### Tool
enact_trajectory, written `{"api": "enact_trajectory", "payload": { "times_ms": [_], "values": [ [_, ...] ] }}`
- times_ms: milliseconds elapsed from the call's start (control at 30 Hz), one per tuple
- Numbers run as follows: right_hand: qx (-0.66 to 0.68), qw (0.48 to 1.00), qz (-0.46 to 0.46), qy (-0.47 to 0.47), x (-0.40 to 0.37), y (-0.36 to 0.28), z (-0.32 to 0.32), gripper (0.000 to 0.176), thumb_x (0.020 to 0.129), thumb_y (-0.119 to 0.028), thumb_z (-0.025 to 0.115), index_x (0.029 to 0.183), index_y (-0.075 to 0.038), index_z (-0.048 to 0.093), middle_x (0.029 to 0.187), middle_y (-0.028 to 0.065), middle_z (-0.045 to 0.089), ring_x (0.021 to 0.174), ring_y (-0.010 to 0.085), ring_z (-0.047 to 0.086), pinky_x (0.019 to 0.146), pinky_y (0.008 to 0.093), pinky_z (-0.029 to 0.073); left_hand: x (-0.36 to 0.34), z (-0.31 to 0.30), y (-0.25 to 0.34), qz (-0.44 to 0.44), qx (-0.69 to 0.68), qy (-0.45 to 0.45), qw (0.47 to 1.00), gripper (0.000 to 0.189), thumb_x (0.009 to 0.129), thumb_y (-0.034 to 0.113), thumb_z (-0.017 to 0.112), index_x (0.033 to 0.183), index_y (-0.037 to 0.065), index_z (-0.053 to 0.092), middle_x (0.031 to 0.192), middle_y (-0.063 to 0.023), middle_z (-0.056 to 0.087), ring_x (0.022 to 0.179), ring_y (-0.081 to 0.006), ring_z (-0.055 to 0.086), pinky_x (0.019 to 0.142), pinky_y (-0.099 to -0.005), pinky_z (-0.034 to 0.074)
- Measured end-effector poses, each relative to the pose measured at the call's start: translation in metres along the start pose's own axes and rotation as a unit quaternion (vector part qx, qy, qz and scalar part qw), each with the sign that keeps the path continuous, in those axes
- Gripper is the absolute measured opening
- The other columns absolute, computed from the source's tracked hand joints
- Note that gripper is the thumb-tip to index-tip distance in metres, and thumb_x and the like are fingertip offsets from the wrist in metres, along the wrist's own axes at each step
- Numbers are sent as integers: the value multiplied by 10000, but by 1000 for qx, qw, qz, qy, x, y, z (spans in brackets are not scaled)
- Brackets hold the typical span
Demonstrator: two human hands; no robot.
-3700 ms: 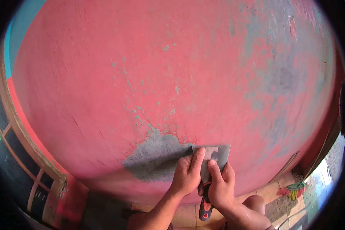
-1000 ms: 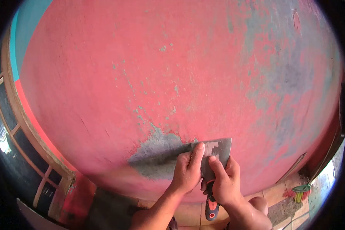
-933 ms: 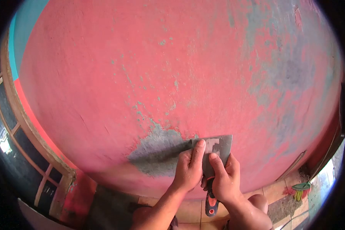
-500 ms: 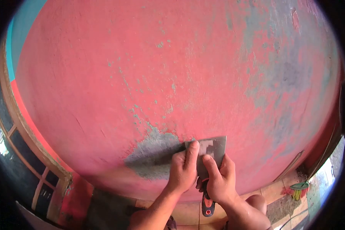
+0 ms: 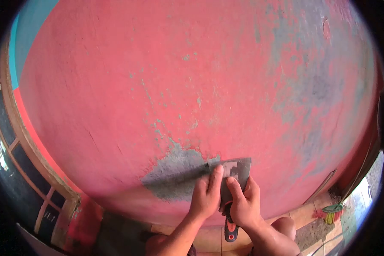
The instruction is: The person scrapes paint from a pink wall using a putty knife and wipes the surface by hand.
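A wide putty knife with a black and orange handle is held in both hands against the pink wall. My left hand has its thumb pressed on the left part of the blade, its other fingers hidden behind. Around the blade's base and the top of the handle my right hand is closed, thumb lying on the metal. Flecks of pink paint stick to the blade. Its upper left corner is at the right edge of a bare grey patch, where the paint is off and a shadow falls.
A wooden-framed window stands at the left. Along the wall's foot runs a tiled floor. At the lower right lies a green, red and yellow broom head, near dirt on the tiles. More grey-green worn paint shows at the upper right.
The view has shifted slightly, so the wall appears a little lower and further right. The putty knife's blade sits slightly lower in view and its top edge is more level. Both hands keep their hold.
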State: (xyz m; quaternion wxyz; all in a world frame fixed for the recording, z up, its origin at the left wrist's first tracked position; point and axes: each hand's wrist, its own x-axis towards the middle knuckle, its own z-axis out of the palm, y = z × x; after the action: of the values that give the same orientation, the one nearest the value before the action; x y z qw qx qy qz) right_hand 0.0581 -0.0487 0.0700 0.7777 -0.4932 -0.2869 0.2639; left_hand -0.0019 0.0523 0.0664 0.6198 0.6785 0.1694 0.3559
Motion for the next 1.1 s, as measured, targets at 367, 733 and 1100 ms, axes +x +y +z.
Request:
{"api": "enact_trajectory", "payload": {
  "times_ms": [367, 733, 1100],
  "values": [
    [-17, 999, -28, -10, 9, 13, -5, 224, 1051, -168, 547, 1129, 41, 527, 802, 64, 644, 538, 105, 598, 452, 275, 500, 2, -2, -1, -28, -25, -20, 999, 514, 1089, 476, 435, 826, 78, 627, 622, -5, 567, 430, -96, 491, 357, -281, 364],
    [-7, 1000, 2, -9, 1, 0, 4, 222, 1058, -173, 528, 1121, 40, 516, 764, 84, 635, 522, 117, 597, 430, 275, 493, 0, -3, 8, -67, -82, 1, 994, 529, 1094, 460, 445, 808, 64, 649, 594, 21, 561, 448, -77, 513, 387, -267, 380],
    [14, 1000, -11, 3, -2, 10, 4, 236, 1052, -188, 546, 1096, 42, 517, 756, 85, 633, 518, 118, 595, 435, 277, 489, 0, -5, -15, -26, -60, 8, 998, 526, 1095, 436, 456, 761, 69, 632, 592, 26, 565, 451, -66, 501, 386, -267, 384]
  ]
}}
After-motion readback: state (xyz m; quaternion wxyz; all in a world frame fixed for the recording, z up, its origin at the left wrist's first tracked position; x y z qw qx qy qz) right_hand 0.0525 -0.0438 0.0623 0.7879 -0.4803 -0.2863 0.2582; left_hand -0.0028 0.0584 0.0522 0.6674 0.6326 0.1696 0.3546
